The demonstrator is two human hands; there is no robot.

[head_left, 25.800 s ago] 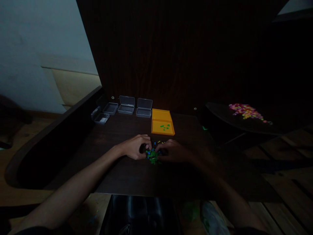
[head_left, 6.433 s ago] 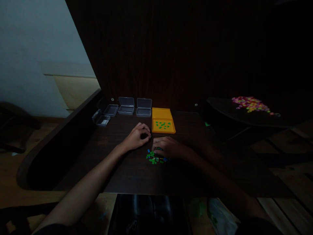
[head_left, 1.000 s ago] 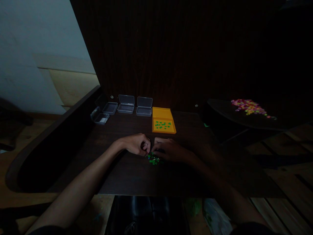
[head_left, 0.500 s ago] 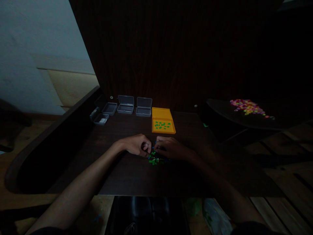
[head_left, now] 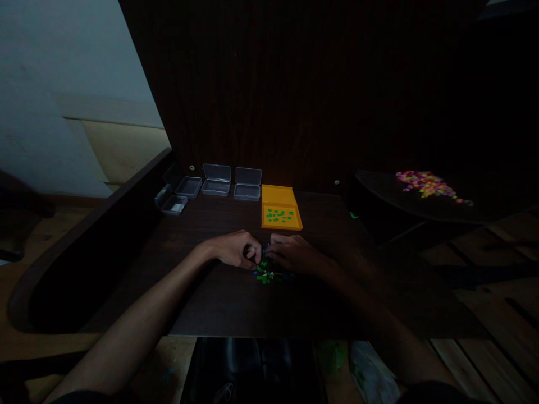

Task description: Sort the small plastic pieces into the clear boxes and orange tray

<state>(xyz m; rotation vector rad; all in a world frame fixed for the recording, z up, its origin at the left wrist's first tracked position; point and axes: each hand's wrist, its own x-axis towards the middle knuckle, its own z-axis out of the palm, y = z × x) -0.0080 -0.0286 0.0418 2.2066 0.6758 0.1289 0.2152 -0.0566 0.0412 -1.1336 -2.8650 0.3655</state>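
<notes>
A small heap of green and blue plastic pieces (head_left: pixel 264 278), with a few pale ones, lies on the dark tabletop between my hands. My left hand (head_left: pixel 240 249) is at the heap's left edge, its fingers curled and thumb and forefinger pressed close together. Whether a piece is pinched there is too small and dark to tell. From the right, my right hand (head_left: pixel 293 252) reaches over the heap with bent fingers, and its fingertips are in shadow at the pieces. Just beyond the hands, an orange box (head_left: pixel 299 224) lies with its lid folded back and several green pieces scattered inside.
Clear plastic boxes stand with lids up along the back left, among them one box (head_left: pixel 247 193) beside the orange one. A dark side panel (head_left: pixel 96 235) bounds the table's left. Colourful beads (head_left: pixel 427 184) lie on a dark surface at right. A plastic bag (head_left: pixel 373 370) is below the table edge.
My right hand's fingers have shifted slightly up and right, showing a little more of the green pieces. The left hand has hardly moved.
</notes>
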